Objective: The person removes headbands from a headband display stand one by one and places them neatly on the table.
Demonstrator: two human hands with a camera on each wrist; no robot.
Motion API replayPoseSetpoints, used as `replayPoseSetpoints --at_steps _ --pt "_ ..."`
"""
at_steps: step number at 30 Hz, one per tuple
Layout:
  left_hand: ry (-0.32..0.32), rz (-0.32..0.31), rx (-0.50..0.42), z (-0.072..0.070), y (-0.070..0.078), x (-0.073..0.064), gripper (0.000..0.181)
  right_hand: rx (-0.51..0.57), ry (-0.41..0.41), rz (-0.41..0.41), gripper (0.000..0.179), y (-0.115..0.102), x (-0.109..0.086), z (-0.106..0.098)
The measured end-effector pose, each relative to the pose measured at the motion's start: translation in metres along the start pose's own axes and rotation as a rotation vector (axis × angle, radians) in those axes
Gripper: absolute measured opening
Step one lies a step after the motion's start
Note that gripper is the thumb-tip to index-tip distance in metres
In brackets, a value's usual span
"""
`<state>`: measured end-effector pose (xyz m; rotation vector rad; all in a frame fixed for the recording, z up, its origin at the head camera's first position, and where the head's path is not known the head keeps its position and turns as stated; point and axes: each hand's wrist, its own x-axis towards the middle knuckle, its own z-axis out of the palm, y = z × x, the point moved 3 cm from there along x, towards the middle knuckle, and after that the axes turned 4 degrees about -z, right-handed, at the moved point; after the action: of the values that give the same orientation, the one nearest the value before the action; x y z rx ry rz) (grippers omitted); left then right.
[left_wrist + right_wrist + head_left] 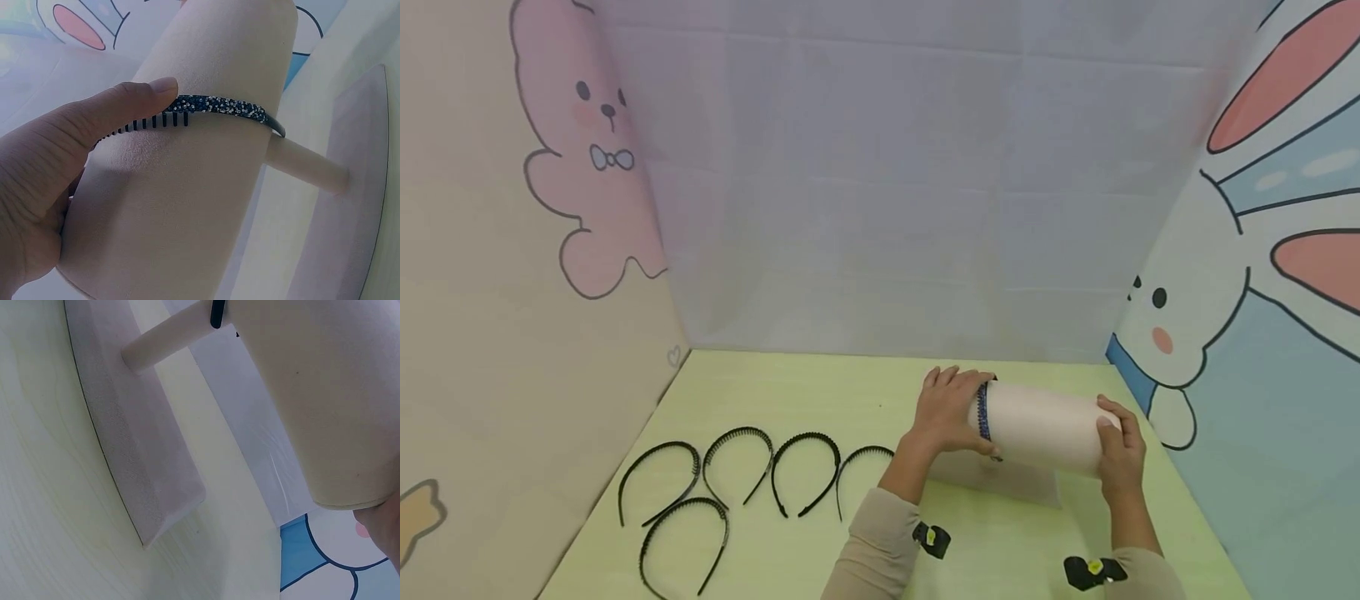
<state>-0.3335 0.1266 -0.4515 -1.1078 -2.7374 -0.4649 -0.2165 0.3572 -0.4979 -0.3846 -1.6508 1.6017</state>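
A pale, padded cylinder-shaped headband stand point(1048, 427) rises on a short post from a flat-bottomed base point(1000, 482) on the table. Around the cylinder's left part sits a dark toothed headband point(219, 107) covered with blue and silver glitter. My left hand point(951, 410) grips this headband, its thumb lying on the band in the left wrist view and the other fingers over the far side. At the cylinder's right end, my right hand point(1123, 450) holds the stand, fingers over the top and thumb on the end edge. The right wrist view shows only a small part of that hand.
Several black toothed headbands point(808, 435) lie on the left half of the pale yellow table point(790, 558). One of them is partly behind the left forearm. Cartoon-printed panels stand at the left and right, with a plain whitish sheet point(880, 192) at the back.
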Motion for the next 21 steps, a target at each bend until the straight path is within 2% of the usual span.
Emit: replayPoseSetpoints --at_steps 8,13,17,21 --pt "-0.002 -0.007 -0.026 -0.002 -0.009 -0.002 0.107 -0.005 0.006 0.016 0.026 -0.002 -0.001 0.001" --pt "-0.018 -0.032 -0.092 -0.002 -0.017 -0.003 0.106 -0.002 0.004 0.016 0.027 -0.003 -0.001 0.001" --pt "-0.037 -0.015 -0.137 -0.001 -0.021 -0.002 0.104 -0.006 0.015 0.020 0.026 -0.003 -0.001 0.001" --pt "-0.025 -0.008 -0.197 -0.003 -0.025 -0.004 0.103 0.002 0.009 0.019 0.026 -0.002 -0.001 0.001"
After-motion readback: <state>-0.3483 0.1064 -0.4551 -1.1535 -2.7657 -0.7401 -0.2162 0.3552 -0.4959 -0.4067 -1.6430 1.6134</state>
